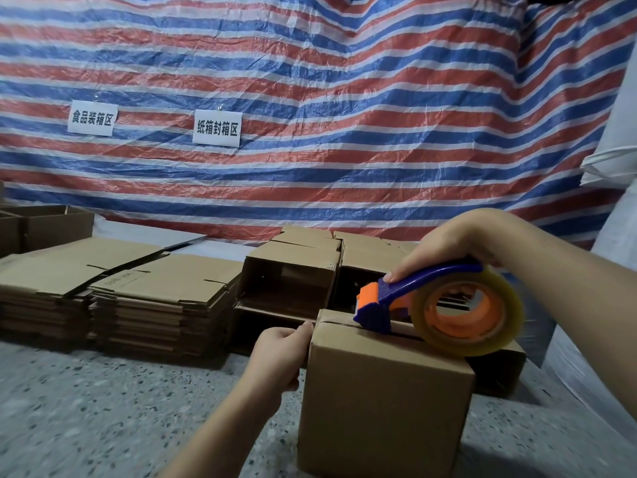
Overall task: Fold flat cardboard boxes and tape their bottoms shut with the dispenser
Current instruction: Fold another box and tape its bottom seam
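Striped tarpaulin, red, blue and white, hangs across the whole far side; two white paper signs with black characters are fixed to it at left of centre. Speckled floor fills the near left. Stacks of flat cardboard boxes lie at left, two piles side by side. Folded boxes, open sides facing the viewer, are grouped at far centre. Box being taped stands upright at near centre-right, flaps closed on top with the seam running left to right. Tape dispenser, blue handle, orange hub, clear roll, rests on that seam, cutter end pointing left. Right hand grips the dispenser handle from above, fingers curled round it. Left hand is at the box's upper left edge, fingers curled, fingertips pressed together against the edge.
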Motion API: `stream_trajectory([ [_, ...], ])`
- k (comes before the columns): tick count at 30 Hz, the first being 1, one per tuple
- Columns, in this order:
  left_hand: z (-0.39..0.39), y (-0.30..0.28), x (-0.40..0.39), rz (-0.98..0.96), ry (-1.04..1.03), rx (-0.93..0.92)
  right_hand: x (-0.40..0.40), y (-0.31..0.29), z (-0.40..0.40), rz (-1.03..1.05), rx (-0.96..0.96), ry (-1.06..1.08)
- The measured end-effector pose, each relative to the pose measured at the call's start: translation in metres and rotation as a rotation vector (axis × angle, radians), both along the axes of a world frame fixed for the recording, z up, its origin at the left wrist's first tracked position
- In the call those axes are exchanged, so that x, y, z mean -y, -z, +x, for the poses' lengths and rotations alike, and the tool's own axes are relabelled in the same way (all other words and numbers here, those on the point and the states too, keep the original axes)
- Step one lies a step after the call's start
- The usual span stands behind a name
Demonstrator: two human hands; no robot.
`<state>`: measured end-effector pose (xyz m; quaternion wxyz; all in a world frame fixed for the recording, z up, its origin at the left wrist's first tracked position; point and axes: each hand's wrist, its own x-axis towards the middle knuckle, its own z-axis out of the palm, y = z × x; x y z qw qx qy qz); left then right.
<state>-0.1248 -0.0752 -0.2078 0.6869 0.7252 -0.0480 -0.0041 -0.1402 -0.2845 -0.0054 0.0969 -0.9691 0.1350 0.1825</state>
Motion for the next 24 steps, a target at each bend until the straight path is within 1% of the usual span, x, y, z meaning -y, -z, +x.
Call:
stream_trajectory([
  [2,-0.001,0.000,0.002,-0.018,-0.004,-0.018,0.000,0.001,0.001,-0.004,0.006,-0.007],
  [4,0.000,0.001,0.002,0.010,-0.010,-0.033,0.001,0.001,0.003,0.001,0.000,-0.009],
  [7,0.000,0.006,0.001,0.031,0.029,-0.122,0.001,0.002,0.006,0.002,-0.017,-0.021],
  [9,-0.002,0.011,0.001,0.093,0.041,-0.148,0.001,0.001,0.007,0.012,-0.030,-0.030],
  [10,-0.004,0.013,-0.001,0.125,0.013,-0.099,0.000,0.001,0.007,0.018,-0.040,-0.033],
  [11,-0.006,0.012,-0.002,0.140,-0.038,-0.010,0.000,0.001,0.007,0.022,-0.050,-0.036],
  [13,-0.016,0.004,-0.004,0.077,-0.134,0.188,-0.001,0.001,0.008,0.018,-0.058,-0.043],
  [14,-0.024,-0.002,-0.004,0.048,-0.119,0.255,-0.001,0.001,0.008,0.014,-0.056,-0.045],
  [15,-0.032,-0.007,-0.001,0.052,-0.057,0.301,-0.002,0.001,0.008,0.012,-0.050,-0.045],
  [16,-0.039,-0.009,0.003,0.113,0.008,0.336,-0.002,0.001,0.008,0.011,-0.044,-0.042],
  [17,-0.044,-0.009,0.008,0.224,0.049,0.375,-0.002,0.001,0.008,0.008,-0.040,-0.037],
  [18,-0.048,-0.008,0.011,0.334,0.064,0.419,-0.002,0.001,0.007,0.002,-0.038,-0.032],
  [19,-0.051,-0.009,0.012,0.405,0.057,0.453,-0.003,0.001,0.007,-0.004,-0.035,-0.025],
  [22,-0.051,-0.016,0.008,0.476,0.042,0.502,-0.002,0.001,0.005,-0.022,-0.027,-0.009],
  [24,-0.051,-0.018,0.007,0.603,0.008,0.559,-0.003,-0.001,0.004,-0.060,-0.044,-0.004],
])
